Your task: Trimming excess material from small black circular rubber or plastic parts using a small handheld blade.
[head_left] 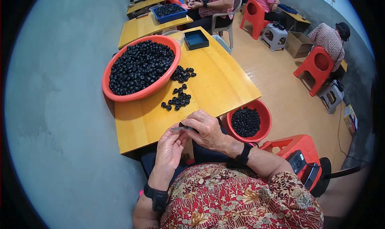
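Over the near edge of the yellow table point(216, 84), my two hands meet at the fingertips. My right hand point(206, 130) is closed around a small knife, its thin grey blade point(178, 128) pointing left. The fingers of my left hand point(170, 148) are pinched together under the blade; what they hold is mostly hidden, with only a bit of black showing. Ahead of my hands, small round black parts with holes point(179, 100) lie loose on the table. A big orange-red basin point(176, 54) heaped with the same parts stands at the table's left.
A red basin point(266, 116) of black parts sits low beside the table's right edge. A dark tray point(196, 39) lies at the far end. Beyond are a blue tray point(170, 16) of parts, people seated, red stools point(317, 70) and a cardboard box point(298, 44). A grey wall borders the left.
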The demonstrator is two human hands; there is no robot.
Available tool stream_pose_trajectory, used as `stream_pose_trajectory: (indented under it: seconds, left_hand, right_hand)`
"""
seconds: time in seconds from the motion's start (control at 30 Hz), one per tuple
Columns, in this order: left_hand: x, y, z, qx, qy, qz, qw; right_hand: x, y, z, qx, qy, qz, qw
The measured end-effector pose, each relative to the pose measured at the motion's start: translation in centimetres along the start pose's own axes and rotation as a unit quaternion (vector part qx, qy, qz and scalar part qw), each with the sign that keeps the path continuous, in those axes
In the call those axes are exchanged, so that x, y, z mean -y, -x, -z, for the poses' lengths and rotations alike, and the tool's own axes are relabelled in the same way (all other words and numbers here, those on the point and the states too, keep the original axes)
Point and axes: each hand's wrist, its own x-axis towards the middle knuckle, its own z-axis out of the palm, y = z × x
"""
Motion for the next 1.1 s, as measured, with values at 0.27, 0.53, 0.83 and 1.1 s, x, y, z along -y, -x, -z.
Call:
stream_pose_trajectory:
  seconds: [0.27, 0.53, 0.83, 1.1]
  left_hand:
    - [-0.2, 0.4, -0.3, 0.014, 0.006, 0.001, 1.000]
    - [-0.1, -0.1, 0.0, -0.010, 0.012, -0.004, 1.000]
    - [0.1, -0.3, 0.1, -0.012, -0.040, -0.041, 0.998]
    - [0.0, -0.3, 0.6, 0.000, -0.046, -0.023, 0.999]
  right_hand:
    - [0.0, 0.4, 0.2, 0.007, 0.016, 0.000, 1.000]
    - [0.4, 0.2, -0.1, 0.019, -0.022, 0.010, 1.000]
    - [0.4, 0.2, 0.0, 0.023, -0.011, 0.000, 1.000]
    - [-0.5, 0.4, -0.5, 0.004, 0.009, -0.005, 1.000]
